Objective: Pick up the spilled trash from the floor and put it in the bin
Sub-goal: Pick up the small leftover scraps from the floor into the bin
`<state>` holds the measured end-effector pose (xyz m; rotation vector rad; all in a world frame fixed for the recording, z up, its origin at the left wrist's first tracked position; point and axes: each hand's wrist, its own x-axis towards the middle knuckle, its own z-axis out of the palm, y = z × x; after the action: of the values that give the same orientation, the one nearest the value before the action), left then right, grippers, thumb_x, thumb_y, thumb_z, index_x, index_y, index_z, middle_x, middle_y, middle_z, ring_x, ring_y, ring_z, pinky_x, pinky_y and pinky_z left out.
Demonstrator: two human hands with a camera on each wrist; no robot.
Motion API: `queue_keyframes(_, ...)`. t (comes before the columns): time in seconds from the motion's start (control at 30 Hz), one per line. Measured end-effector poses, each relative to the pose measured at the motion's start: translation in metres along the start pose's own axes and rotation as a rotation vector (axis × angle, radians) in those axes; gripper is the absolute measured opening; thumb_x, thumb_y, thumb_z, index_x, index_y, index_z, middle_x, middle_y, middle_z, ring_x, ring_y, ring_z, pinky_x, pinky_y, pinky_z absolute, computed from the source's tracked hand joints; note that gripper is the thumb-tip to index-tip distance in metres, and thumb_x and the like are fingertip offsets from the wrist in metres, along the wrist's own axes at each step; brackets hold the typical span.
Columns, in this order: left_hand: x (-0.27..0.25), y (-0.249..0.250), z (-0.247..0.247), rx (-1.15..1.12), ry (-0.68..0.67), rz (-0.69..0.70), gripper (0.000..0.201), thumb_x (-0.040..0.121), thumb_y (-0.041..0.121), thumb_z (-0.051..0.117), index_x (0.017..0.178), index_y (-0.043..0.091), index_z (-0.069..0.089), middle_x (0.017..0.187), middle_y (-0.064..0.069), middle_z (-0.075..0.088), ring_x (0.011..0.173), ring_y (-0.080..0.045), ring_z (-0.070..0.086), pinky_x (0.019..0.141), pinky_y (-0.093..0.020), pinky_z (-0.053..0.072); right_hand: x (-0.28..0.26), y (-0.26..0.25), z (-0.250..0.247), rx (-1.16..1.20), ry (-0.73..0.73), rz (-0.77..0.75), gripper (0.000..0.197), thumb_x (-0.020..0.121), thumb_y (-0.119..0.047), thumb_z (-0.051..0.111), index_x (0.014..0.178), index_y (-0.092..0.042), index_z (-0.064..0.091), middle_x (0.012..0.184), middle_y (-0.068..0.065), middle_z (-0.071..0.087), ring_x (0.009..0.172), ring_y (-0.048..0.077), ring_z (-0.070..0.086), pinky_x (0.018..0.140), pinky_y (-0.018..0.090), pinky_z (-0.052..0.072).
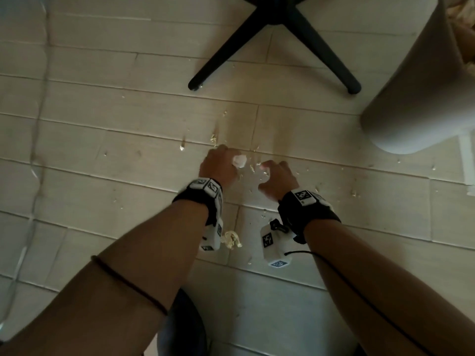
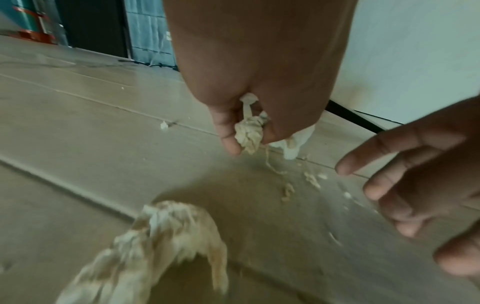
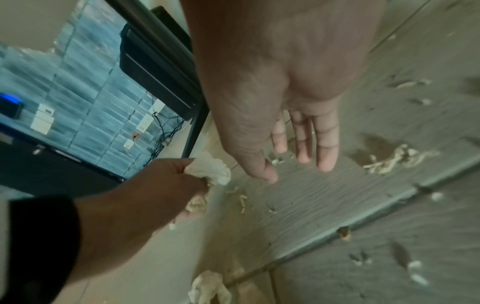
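My left hand (image 1: 221,160) is low over the pale floor and grips a crumpled white tissue wad (image 2: 248,133) between thumb and fingers. Beside it, my right hand (image 3: 296,170) hovers just above the floor with straight fingers and holds nothing. Small beige paper scraps (image 3: 394,160) lie scattered on the planks around both hands. A larger crumpled tissue (image 1: 232,240) lies on the floor under my wrists. The grey-white bin (image 1: 416,86) stands at the upper right, with trash showing inside its top.
A chair's black star base (image 1: 275,34) stands just beyond the hands, to the left of the bin. A thin pale cable (image 1: 38,124) runs along the floor at the far left. A dark desk frame (image 3: 192,127) and wall sockets with cables lie beyond.
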<state>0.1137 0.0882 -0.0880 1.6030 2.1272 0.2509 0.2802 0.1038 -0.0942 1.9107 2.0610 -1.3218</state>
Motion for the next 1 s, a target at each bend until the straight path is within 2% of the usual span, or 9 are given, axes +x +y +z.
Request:
queue_keyframes(0.1, 0.019, -0.010, -0.010, 0.036, 0.008, -0.025, 0.041, 0.085, 0.009, 0.056, 0.120, 0.026, 0.068, 0.130, -0.009, 0.058, 0.118, -0.036, 0.055, 0.097, -0.047, 0.050, 0.005, -0.011, 0.007, -0.060, 0.043, -0.034, 0.049, 0.087, -0.015, 0.064, 0.133, -0.029, 0.054, 0.135, 0.004, 0.044, 0.118, 0.031, 0.054, 0.095, 0.037, 0.045)
queue_keyframes(0.27, 0.037, -0.020, -0.010, 0.103, -0.054, -0.057, 0.046, 0.089, 0.008, 0.055, 0.132, 0.025, 0.060, 0.151, -0.006, 0.036, 0.131, -0.033, 0.041, 0.105, -0.044, 0.042, 0.015, -0.016, 0.015, -0.116, 0.135, -0.080, 0.033, 0.090, -0.020, 0.063, 0.122, -0.025, 0.064, 0.130, 0.003, 0.053, 0.115, 0.031, 0.056, 0.092, 0.039, 0.046)
queue_keyframes(0.4, 0.039, -0.032, -0.006, 0.113, -0.039, -0.061, 0.044, 0.088, 0.007, 0.055, 0.129, 0.019, 0.062, 0.134, -0.015, 0.051, 0.120, -0.037, 0.052, 0.099, -0.047, 0.047, 0.023, -0.021, 0.020, -0.154, 0.180, -0.121, 0.027, 0.089, -0.022, 0.067, 0.116, -0.019, 0.068, 0.122, 0.004, 0.059, 0.109, 0.030, 0.060, 0.091, 0.039, 0.049)
queue_keyframes(0.5, 0.036, -0.038, -0.010, 0.104, 0.003, -0.053, 0.025, 0.084, 0.008, 0.059, 0.106, 0.006, 0.070, 0.111, -0.019, 0.065, 0.102, -0.039, 0.063, 0.083, -0.041, 0.053, 0.027, -0.027, 0.026, -0.233, 0.206, -0.203, 0.023, 0.089, -0.024, 0.066, 0.109, -0.012, 0.069, 0.113, 0.007, 0.062, 0.102, 0.029, 0.063, 0.085, 0.038, 0.050)
queue_keyframes(0.57, 0.033, -0.044, -0.015, 0.084, 0.042, -0.065, 0.019, 0.083, 0.008, 0.059, 0.097, 0.002, 0.070, 0.102, -0.020, 0.067, 0.096, -0.040, 0.065, 0.074, -0.035, 0.048, 0.030, -0.031, 0.030, -0.275, 0.212, -0.228, 0.019, 0.090, -0.021, 0.063, 0.105, -0.010, 0.068, 0.111, 0.009, 0.062, 0.100, 0.031, 0.064, 0.080, 0.036, 0.049)
queue_keyframes(0.67, 0.030, -0.062, -0.025, 0.010, 0.160, -0.116, 0.030, 0.083, 0.008, 0.061, 0.111, 0.010, 0.071, 0.111, -0.018, 0.066, 0.102, -0.039, 0.064, 0.082, -0.039, 0.051, 0.032, -0.036, 0.033, -0.298, 0.207, -0.234, 0.017, 0.092, -0.014, 0.057, 0.103, -0.007, 0.066, 0.111, 0.012, 0.063, 0.100, 0.035, 0.063, 0.073, 0.035, 0.044)
queue_keyframes(0.77, 0.027, -0.083, -0.032, -0.010, 0.220, -0.195, 0.038, 0.083, 0.005, 0.057, 0.115, 0.021, 0.072, 0.116, -0.012, 0.066, 0.107, -0.034, 0.064, 0.083, -0.037, 0.053, 0.030, -0.037, 0.035, -0.346, 0.188, -0.257, 0.019, 0.095, -0.010, 0.051, 0.105, -0.004, 0.065, 0.111, 0.015, 0.063, 0.102, 0.039, 0.063, 0.073, 0.039, 0.045)
queue_keyframes(0.9, 0.012, -0.097, -0.031, 0.060, 0.088, -0.253, 0.054, 0.086, 0.001, 0.049, 0.127, 0.033, 0.063, 0.135, -0.007, 0.054, 0.122, -0.033, 0.051, 0.095, -0.044, 0.051, 0.027, -0.037, 0.039, -0.398, 0.129, -0.265, 0.020, 0.096, -0.007, 0.049, 0.114, -0.002, 0.059, 0.117, 0.016, 0.059, 0.107, 0.039, 0.061, 0.078, 0.042, 0.047)
queue_keyframes(1.0, -0.005, -0.099, -0.022, 0.049, 0.093, -0.223, 0.048, 0.085, 0.001, 0.051, 0.125, 0.024, 0.066, 0.133, -0.012, 0.054, 0.120, -0.036, 0.052, 0.094, -0.044, 0.050, 0.027, -0.035, 0.040, -0.381, 0.084, -0.246, 0.023, 0.096, -0.006, 0.049, 0.118, -0.002, 0.056, 0.122, 0.016, 0.055, 0.109, 0.039, 0.059, 0.077, 0.040, 0.044)
